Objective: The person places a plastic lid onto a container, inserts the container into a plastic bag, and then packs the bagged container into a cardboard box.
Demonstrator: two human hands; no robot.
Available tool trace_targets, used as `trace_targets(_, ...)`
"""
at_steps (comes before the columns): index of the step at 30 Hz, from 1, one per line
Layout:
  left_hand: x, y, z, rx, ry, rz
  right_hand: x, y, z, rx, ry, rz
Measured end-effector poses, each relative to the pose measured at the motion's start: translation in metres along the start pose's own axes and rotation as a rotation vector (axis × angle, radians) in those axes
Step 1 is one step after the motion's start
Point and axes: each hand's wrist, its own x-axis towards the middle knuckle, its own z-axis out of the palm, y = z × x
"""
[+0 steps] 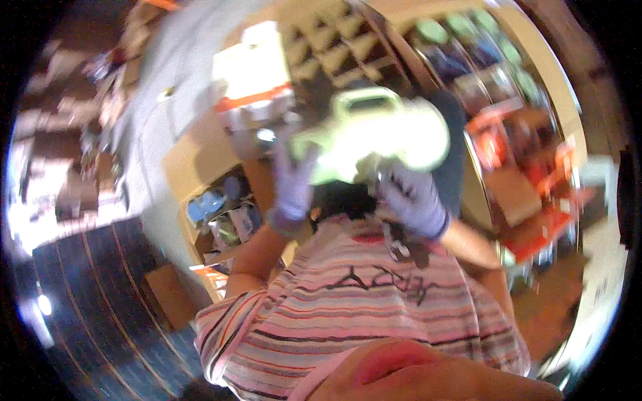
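A pale green jug (pixel 374 137) with a loop handle lies sideways in front of my chest, blurred and overexposed. Its handle points away from me and its wide round end is to the right. My left hand (pixel 294 184), in a lavender glove, grips the narrow left end. The gloved right hand (pixel 411 197) has its fingers curled against the near side of the jug. A small brownish patch shows by the right fingertips; I cannot make out what it is.
Beyond the jug stands a divided cardboard carton (pixel 334 50), with a white and orange box (pixel 254 70) at its left. On the right, a large carton (pixel 568 90) holds green-lidded containers and orange packages. An open box (pixel 184 220) with blue items sits left of my left forearm.
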Motion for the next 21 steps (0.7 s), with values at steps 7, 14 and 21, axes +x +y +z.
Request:
trace_targets(7,-0.007,0.063,0.001,0.522,-0.106,0.631,0.055,0.039,-0.039,0.286,0.497,0.016)
trace_targets(14,-0.002,0.027,0.036,0.938,-0.415,0.795,0.052,-0.008,0.000,0.065,-0.586,-0.364)
trace_targets(21,0.155,-0.040,0.026,-0.045,-0.457,0.262,0.039,-0.011,-0.063,0.260,-0.432,0.053)
